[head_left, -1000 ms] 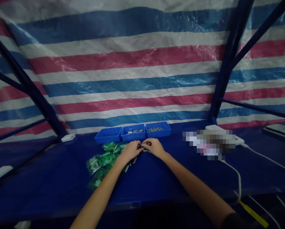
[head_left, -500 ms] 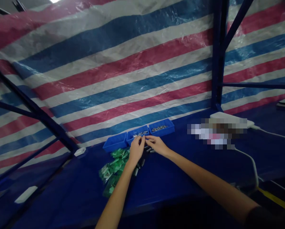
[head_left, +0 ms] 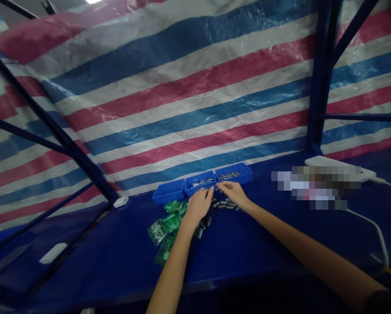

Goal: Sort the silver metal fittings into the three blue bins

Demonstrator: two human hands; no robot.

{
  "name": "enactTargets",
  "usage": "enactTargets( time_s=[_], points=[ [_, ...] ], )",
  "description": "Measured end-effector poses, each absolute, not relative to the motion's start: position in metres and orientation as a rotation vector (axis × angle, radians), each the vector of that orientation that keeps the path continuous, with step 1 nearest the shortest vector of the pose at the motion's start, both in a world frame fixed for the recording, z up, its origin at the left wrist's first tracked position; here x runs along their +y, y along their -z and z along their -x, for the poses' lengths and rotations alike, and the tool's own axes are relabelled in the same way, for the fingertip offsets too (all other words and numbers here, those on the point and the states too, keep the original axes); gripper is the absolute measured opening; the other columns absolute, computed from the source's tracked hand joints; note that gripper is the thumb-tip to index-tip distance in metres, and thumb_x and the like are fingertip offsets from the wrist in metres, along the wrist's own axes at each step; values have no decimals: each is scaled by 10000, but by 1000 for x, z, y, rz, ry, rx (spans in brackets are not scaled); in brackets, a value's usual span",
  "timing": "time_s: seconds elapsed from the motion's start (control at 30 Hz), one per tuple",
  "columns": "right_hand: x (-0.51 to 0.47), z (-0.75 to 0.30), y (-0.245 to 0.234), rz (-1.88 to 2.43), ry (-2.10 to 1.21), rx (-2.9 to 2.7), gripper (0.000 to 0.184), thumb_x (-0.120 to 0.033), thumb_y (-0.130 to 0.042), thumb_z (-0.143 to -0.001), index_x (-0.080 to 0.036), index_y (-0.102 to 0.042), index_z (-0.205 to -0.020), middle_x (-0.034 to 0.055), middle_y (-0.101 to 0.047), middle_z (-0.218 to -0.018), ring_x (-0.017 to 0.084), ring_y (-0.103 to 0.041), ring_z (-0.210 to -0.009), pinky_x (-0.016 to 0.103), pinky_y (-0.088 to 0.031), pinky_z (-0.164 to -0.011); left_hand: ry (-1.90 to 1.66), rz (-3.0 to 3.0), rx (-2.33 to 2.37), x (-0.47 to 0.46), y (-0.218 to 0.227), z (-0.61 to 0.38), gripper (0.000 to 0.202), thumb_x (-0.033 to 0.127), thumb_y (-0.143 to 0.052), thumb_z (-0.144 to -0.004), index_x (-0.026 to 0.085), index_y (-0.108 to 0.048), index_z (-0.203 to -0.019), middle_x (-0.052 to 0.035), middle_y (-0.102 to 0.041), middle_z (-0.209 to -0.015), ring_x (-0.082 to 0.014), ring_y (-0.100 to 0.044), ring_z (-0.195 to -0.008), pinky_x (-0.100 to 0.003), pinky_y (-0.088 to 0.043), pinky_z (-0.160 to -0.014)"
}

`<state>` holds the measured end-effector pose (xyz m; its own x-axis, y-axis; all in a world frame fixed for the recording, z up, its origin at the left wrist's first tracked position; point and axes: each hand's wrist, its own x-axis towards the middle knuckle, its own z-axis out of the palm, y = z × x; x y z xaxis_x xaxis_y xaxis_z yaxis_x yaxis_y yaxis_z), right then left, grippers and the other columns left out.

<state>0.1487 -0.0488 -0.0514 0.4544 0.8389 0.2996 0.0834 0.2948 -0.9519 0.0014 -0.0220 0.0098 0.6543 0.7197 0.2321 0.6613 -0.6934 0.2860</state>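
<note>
Both of my arms reach out over a dark blue work surface (head_left: 117,261). My left hand (head_left: 199,205) sits with its fingers curled, fingertips pinched near the front rim of the middle blue bin (head_left: 200,183). My right hand (head_left: 234,193) is beside it, fingers pinched together just in front of the right blue bin (head_left: 234,173). What either hand pinches is too small to make out. Small grey metal pieces (head_left: 224,204) lie loose on the surface under and between the hands. A heap of small green packets (head_left: 167,224) lies left of my left wrist.
A third blue bin (head_left: 168,192) stands at the left of the row. A striped red, white and blue tarp (head_left: 182,96) hangs behind. Dark blue rack struts cross at left (head_left: 51,131) and right (head_left: 317,87). A white cable (head_left: 375,226) trails at right, a small white block (head_left: 121,201) at left.
The view has swung and tilted, and both hands have moved from the loose pieces up toward the bins. The left hand's fingertips now sit at the middle bin's front rim.
</note>
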Motion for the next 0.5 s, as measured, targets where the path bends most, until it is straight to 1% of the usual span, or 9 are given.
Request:
enactTargets(
  time_s=[0.1, 0.13, 0.2, 0.27, 0.3, 0.33, 0.4, 0.43, 0.5],
  points=[
    [-45, -154, 49, 1235, -588, -1026, 318, -453, -631, -672, -140, -684, -696, 45, -647, -615, 169, -594, -586, 282, -448, -574, -640, -2746, 1070, -46, -18, 21, 420, 405, -240, -927, 202, -580, -787, -54, -617, -890, -201, -563, -925, -340, -406, -839],
    [-42, -153, 46, 1230, -599, -1040, 318, -451, -635, -672, -142, -688, -727, 54, -658, -639, 180, -608, -612, 286, -457, -583, -679, -2752, 1046, -57, -18, 30, 389, 401, -262, -923, 208, -575, -794, -52, -614, -900, -202, -554, -934, -356, -399, -857],
    [-33, -147, 34, 1180, -685, -1055, 362, -447, -633, -689, -155, -683, -895, 71, -688, -748, 198, -640, -712, 291, -481, -617, -652, -2741, 891, -82, -10, 46, 314, 391, -315, -913, 230, -575, -844, -41, -612, -939, -191, -543, -957, -370, -388, -898],
    [-25, -138, 20, 1111, -810, -1062, 473, -438, -619, -719, -187, -605, -1119, 87, -690, -915, 202, -651, -829, 299, -503, -667, -595, -2714, 746, -102, 4, 58, 243, 386, -375, -895, 259, -570, -965, -40, -604, -1036, -192, -526, -1030, -390, -369, -957],
    [-23, -134, 13, 1089, -857, -1080, 525, -429, -617, -728, -204, -552, -1198, 95, -675, -997, 203, -649, -874, 308, -510, -695, -567, -2703, 706, -110, 12, 62, 250, 396, -408, -881, 273, -557, -1040, -46, -584, -1124, -206, -501, -1098, -412, -351, -990],
    [-23, -130, 6, 1083, -879, -1117, 561, -419, -623, -729, -215, -516, -1240, 104, -654, -1062, 204, -644, -906, 321, -514, -726, -541, -2693, 693, -114, 20, 64, 300, 417, -431, -868, 289, -531, -1121, -50, -536, -1234, -228, -446, -1189, -447, -314, -1032],
    [-30, -127, -1, 1113, -836, -1259, 587, -411, -637, -721, -213, -503, -1257, 122, -610, -1155, 211, -627, -962, 353, -504, -799, -497, -2691, 685, -117, 35, 66, 449, 470, -445, -850, 321, -431, -1273, -50, -390, -1406, -270, -300, -1320, -510, -262, -1068],
    [-38, -128, -1, 1148, -781, -1354, 588, -416, -639, -718, -208, -509, -1252, 126, -587, -1193, 217, -610, -1002, 371, -488, -845, -487, -2707, 674, -117, 40, 66, 529, 498, -447, -842, 326, -361, -1335, -49, -321, -1452, -280, -243, -1349, -527, -250, -1074],
    [-63, -136, 6, 1254, -648, -1559, 591, -454, -613, -731, -212, -506, -1259, 120, -534, -1271, 232, -540, -1122, 405, -420, -951, -552, -2758, 676, -115, 46, 65, 590, 511, -416, -853, 313, -274, -1390, -46, -229, -1492, -279, -170, -1374, -543, -230, -1083]
  ],
)
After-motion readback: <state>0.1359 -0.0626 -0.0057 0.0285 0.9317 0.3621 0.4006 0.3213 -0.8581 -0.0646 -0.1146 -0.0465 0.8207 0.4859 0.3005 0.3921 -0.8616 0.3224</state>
